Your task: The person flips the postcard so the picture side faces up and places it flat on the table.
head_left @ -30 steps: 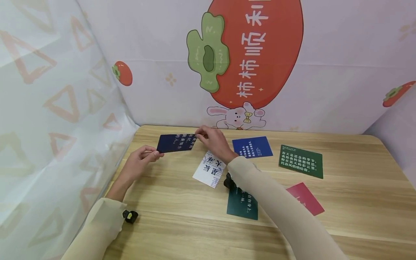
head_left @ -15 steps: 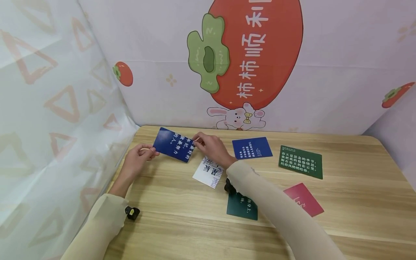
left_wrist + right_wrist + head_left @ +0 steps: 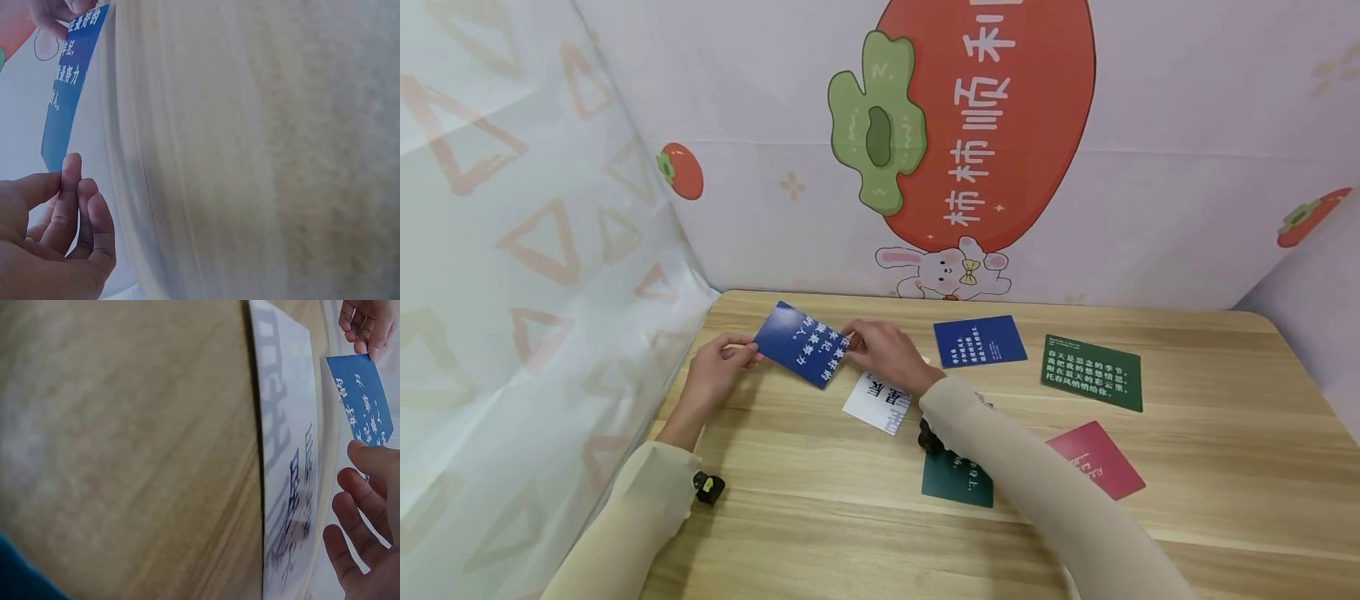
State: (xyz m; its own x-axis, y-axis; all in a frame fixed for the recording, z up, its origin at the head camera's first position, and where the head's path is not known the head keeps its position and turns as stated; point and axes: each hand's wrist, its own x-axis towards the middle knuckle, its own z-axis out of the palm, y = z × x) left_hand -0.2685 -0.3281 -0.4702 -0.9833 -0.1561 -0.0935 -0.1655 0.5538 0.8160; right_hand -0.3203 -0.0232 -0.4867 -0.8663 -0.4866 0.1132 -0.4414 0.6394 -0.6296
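Both hands hold a blue card point(image 3: 797, 346) with white lettering, tilted above the far left part of the wooden table. My left hand point(image 3: 721, 371) pinches its left corner between thumb and index finger, as the left wrist view also shows, with the blue card point(image 3: 70, 94) stretching away from the fingertips. At the opposite side, my right hand point(image 3: 887, 354) pinches the card's right corner. Under the right hand lies a white card point(image 3: 874, 407) with dark characters, partly covered by the hand. In the right wrist view, this white card point(image 3: 287, 444) is close beside the fingers.
Right of the hands lie another blue card point(image 3: 981, 340) and a green card point(image 3: 1092, 372). A pink card point(image 3: 1101, 462) and a teal card point(image 3: 957, 479) are partly hidden by the right sleeve. A printed backdrop point(image 3: 760, 225) rises behind the table point(image 3: 820, 525).
The held blue card has turned from a steep, dark angle to show more of its face, its right end swinging lower. My right hand has come down slightly with it.
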